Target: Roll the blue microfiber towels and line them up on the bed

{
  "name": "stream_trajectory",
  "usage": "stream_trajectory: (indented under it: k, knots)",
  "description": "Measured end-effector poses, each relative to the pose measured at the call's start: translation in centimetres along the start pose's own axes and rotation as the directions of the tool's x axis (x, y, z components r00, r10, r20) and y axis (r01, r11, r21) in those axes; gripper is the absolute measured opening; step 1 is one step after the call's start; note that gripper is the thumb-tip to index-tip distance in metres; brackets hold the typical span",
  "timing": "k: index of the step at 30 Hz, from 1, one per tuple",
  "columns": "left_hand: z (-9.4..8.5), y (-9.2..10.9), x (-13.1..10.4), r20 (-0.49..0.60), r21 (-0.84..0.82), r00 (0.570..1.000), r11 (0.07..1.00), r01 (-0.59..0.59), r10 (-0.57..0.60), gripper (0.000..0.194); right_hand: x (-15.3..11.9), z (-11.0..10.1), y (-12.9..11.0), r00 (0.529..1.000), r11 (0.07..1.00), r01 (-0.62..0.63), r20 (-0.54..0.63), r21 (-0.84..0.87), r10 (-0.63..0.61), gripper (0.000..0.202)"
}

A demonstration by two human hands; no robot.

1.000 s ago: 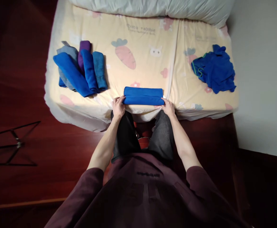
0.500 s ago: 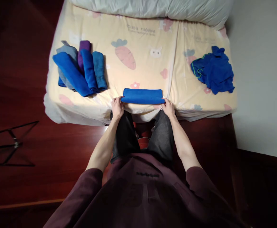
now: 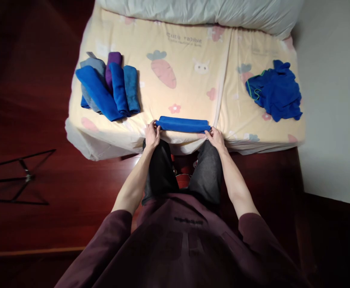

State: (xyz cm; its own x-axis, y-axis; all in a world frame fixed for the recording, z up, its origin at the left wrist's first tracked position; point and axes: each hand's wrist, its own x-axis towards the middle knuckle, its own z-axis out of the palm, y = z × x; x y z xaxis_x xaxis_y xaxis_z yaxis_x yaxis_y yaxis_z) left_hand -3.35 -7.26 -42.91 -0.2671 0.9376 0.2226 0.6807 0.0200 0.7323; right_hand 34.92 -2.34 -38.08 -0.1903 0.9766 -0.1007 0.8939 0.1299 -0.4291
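A blue cloth [image 3: 183,124], folded into a long narrow strip, lies at the front edge of the bed [image 3: 187,96]. My left hand [image 3: 153,134] grips its left end between thumb and fingers. At the right end, my right hand [image 3: 215,137] pinches the cloth in the same way. Several rolled or folded cloths in blue, grey, purple and teal lie together on the left of the bed, with a blue roll [image 3: 98,93] on top and a teal one [image 3: 131,89] at the right side. A crumpled blue cloth [image 3: 278,91] with a green edge rests on the right.
A pale quilt or pillow [image 3: 199,15] spans the far side of the bed. On the floor at left stand the black legs of a stand [image 3: 27,176]. A pale wall [image 3: 334,100] rises at the right. My knees are against the bed's front.
The view has shifted, so the bed and everything on it appear further right. Both hands still hold the blue strip, whose far edge now slopes slightly down to the right.
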Motion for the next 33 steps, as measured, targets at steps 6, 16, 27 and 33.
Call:
stream_trajectory:
  k: [6, 16, 27, 33]
  knots:
    - [0.21, -0.61, 0.21, 0.047, 0.023, 0.999, 1.0, 0.016, -0.017, 0.056, 0.31, 0.11, -0.09, 1.0, 1.0, -0.022, 0.013, -0.004, 0.022, 0.04]
    - [0.38, -0.15, 0.2, -0.015, -0.064, 0.997, 0.995, 0.072, -0.074, 0.053, 0.41, 0.0, -0.31, 1.0, 0.998, -0.029, 0.009, -0.054, 0.029, 0.046]
    - [0.32, 0.09, 0.26, -0.026, -0.109, 0.99, 0.985, 0.134, -0.138, 0.045, 0.55, -0.19, -0.61, 0.998, 0.998, -0.055, 0.006, -0.039, 0.056, 0.052]
    - [0.44, -0.16, 0.33, -0.046, -0.043, 0.991, 0.991, 0.123, -0.125, 0.048, 0.45, -0.61, -0.85, 0.997, 0.994, -0.061, 0.052, 0.087, 0.056, 0.05]
